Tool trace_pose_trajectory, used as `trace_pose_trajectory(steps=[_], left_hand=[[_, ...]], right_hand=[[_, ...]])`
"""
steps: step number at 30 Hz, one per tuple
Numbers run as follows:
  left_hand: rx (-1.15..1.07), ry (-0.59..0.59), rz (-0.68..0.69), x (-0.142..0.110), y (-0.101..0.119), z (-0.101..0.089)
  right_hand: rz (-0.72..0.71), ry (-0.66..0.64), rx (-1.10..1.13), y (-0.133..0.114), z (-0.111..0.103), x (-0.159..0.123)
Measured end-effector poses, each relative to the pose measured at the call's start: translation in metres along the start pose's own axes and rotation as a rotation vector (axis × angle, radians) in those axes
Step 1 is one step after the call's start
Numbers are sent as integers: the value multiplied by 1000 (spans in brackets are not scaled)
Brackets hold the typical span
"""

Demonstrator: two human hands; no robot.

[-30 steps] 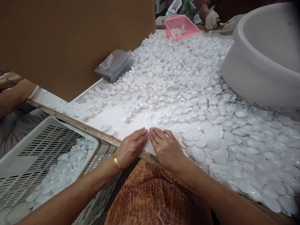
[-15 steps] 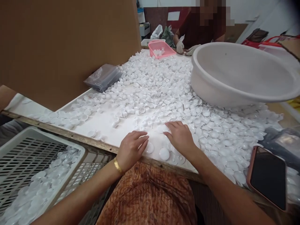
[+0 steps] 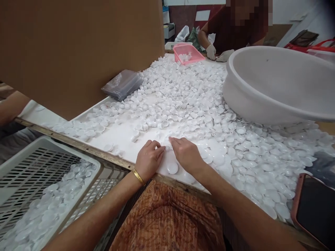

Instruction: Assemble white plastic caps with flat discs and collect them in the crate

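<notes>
Near the table's front edge my left hand (image 3: 149, 157), with a gold bracelet at the wrist, is closed in a pinch. Close by on its right, my right hand (image 3: 187, 155) has its thumb and fingers pressed together. Whatever lies between the fingertips is too small and too white against the table to make out. A round white plastic disc (image 3: 172, 168) rests on the table just below the hands. Past them spreads a wide heap of small white plastic cup-shaped pieces (image 3: 180, 101), and flatter white discs (image 3: 248, 155) lie to the right.
A big white basin (image 3: 251, 104) stands on the heap. At lower left, a plastic crate (image 3: 96, 167) holds white pieces. A phone (image 3: 314, 209), bagged packet (image 3: 123, 84), pink scoop (image 3: 190, 62) and large cardboard box (image 3: 83, 52) surround the work. Opposite, a gloved co-worker (image 3: 243, 31) handles something.
My hands have come closer together, and the right fingers, spread apart before, are now pinched. My left fingers have closed too. The view has turned slightly left.
</notes>
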State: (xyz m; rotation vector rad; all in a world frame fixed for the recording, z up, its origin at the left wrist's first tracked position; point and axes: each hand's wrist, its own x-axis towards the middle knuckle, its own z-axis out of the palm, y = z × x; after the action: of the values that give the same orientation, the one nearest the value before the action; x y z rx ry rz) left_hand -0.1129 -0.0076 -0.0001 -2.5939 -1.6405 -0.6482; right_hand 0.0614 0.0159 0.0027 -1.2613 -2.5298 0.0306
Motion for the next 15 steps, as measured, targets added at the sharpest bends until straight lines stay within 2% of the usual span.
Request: trace_pose_trajectory(steps=[4, 6, 11, 15], left_hand=[[-89, 100, -100, -4, 2, -1], [-115, 120, -88, -5, 1, -1], [10, 0, 76, -3, 5, -1], [138, -114, 144, -2, 8, -6]], right_hand=[[-149, -45, -132, -8, 16, -1], [-182, -42, -165, -8, 18, -5], [-187, -67, -142, -7, 16, -8], [-137, -72, -125, -8, 14, -8]])
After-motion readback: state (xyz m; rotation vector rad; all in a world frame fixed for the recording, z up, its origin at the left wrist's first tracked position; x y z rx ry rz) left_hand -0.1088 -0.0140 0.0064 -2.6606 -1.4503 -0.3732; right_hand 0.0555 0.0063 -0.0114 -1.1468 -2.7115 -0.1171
